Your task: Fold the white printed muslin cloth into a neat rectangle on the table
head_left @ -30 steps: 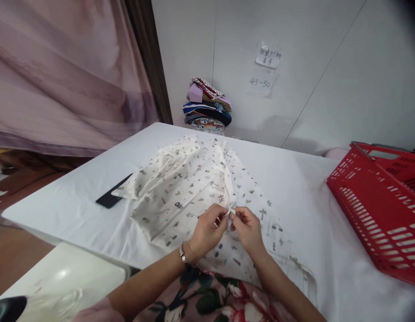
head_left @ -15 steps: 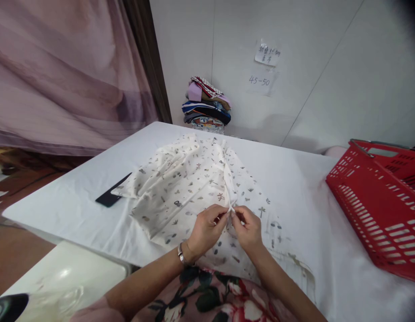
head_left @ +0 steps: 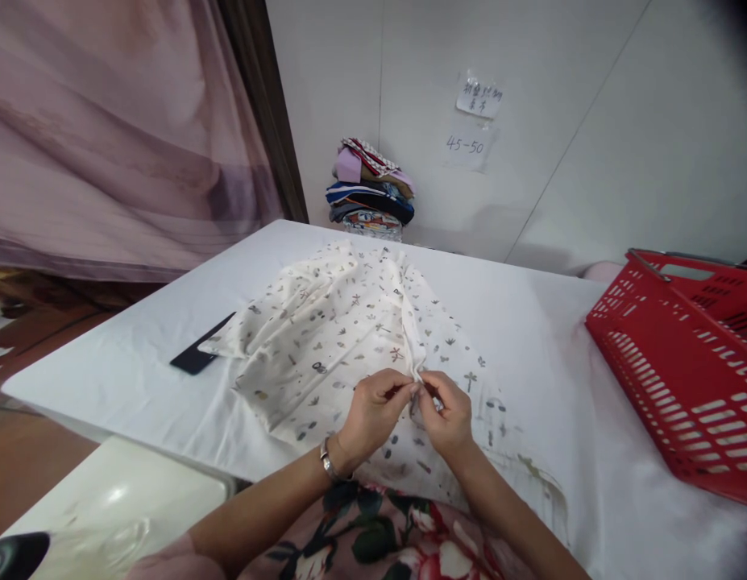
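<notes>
A white shirt printed with small palm trees and leaves lies spread on the white-covered table. My left hand pinches the shirt's front edge between thumb and fingers. Right against it, my right hand pinches the same front strip from the other side. The fingertips of both hands meet at one spot on the strip, and whatever small part lies between them is hidden. Part of a dark flat rectangular object is covered by the shirt's left sleeve.
To the right on the table stands a red plastic basket with a metal handle. A stack of folded clothes rises behind the table's far edge, against the wall. A white surface adjoins at lower left. A pink curtain hangs at the left.
The fingertips have shifted slightly on the front strip, and the bit of cloth standing up between them is now lower. Both hands stay in nearly the same place.
</notes>
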`<state>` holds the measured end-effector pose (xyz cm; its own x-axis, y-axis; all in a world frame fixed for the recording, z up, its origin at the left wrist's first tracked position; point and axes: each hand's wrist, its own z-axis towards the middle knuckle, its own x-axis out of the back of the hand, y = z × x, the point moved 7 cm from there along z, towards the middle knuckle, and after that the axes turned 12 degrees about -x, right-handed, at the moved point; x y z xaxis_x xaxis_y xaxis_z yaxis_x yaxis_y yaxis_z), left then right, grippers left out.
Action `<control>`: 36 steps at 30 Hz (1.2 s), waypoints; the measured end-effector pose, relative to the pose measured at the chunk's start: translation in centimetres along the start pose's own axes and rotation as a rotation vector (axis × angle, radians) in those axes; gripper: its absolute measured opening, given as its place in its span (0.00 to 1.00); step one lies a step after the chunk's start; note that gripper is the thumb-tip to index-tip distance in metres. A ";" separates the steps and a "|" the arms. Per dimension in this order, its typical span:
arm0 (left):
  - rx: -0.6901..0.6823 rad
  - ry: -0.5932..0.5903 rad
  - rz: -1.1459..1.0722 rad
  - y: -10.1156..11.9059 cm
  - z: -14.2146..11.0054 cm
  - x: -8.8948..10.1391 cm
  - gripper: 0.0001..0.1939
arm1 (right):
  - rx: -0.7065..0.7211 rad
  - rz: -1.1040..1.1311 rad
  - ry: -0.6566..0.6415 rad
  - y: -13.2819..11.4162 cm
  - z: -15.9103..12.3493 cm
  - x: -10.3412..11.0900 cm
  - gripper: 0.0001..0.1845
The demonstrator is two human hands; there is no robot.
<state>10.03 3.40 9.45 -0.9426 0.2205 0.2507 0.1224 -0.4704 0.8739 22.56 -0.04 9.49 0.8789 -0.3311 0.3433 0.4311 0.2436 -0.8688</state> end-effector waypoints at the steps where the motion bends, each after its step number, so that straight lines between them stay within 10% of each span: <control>1: 0.005 -0.005 -0.003 0.1 0.0 -0.1 0.09 | 0.004 0.010 -0.009 -0.1 0.0 0.0 0.10; 12: -0.079 -0.040 -0.048 0.4 1.5 -0.6 0.10 | -0.039 0.047 0.084 1.1 0.9 1.7 0.09; 27: -0.530 -0.237 0.143 -2.3 13.1 -4.5 0.20 | 0.028 0.077 0.424 -2.3 0.6 14.6 0.08; 36: -0.579 -0.189 0.356 -5.0 14.2 -5.8 0.10 | -0.010 0.151 0.470 -2.5 0.2 20.1 0.12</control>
<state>19.31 16.57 9.49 -0.7994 0.0884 0.5943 0.1794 -0.9089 0.3765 39.17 -7.08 18.66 0.7437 -0.6683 0.0169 0.3017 0.3129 -0.9006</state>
